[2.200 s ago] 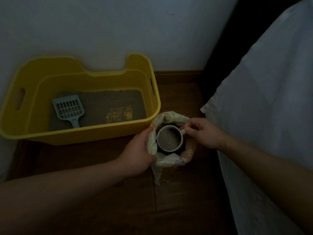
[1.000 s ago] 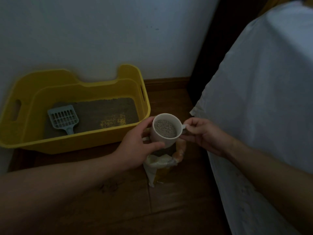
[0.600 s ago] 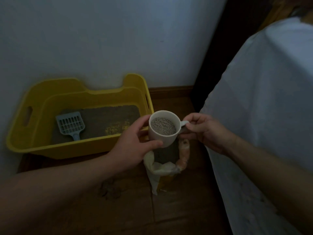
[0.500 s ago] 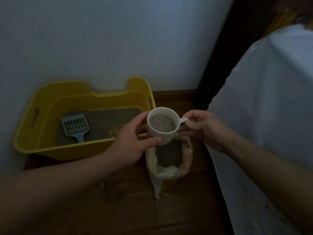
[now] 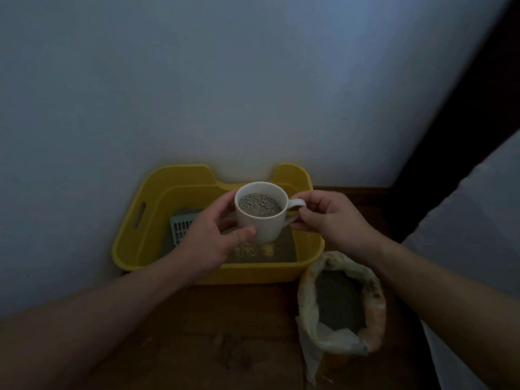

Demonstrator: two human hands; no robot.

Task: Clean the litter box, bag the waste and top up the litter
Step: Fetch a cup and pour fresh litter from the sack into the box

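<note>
A white mug [image 5: 264, 223] full of grey litter granules is held upright above the yellow litter box [image 5: 132, 243]. My right hand [image 5: 329, 218] pinches the mug's handle. My left hand [image 5: 211, 237] curls round the mug's left side and base, thumb under it. Inside the box lies a layer of dark litter with a yellow patch [image 5: 254, 251]. A pale blue slotted scoop [image 5: 180, 228] rests in the box, partly hidden behind my left hand. The open litter bag [image 5: 342, 302] stands on the floor to the right of the box.
The box sits against a pale wall [image 5: 225, 94] on a wooden floor [image 5: 225, 333]. A white sheet-covered bed [image 5: 478, 235] fills the right side. A dark vertical strip [image 5: 455, 130] runs between wall and bed.
The mug rose out of the litter bag and travelled left to a spot over the litter box. My left hand left the bag's rim and now holds the mug. The view shifted.
</note>
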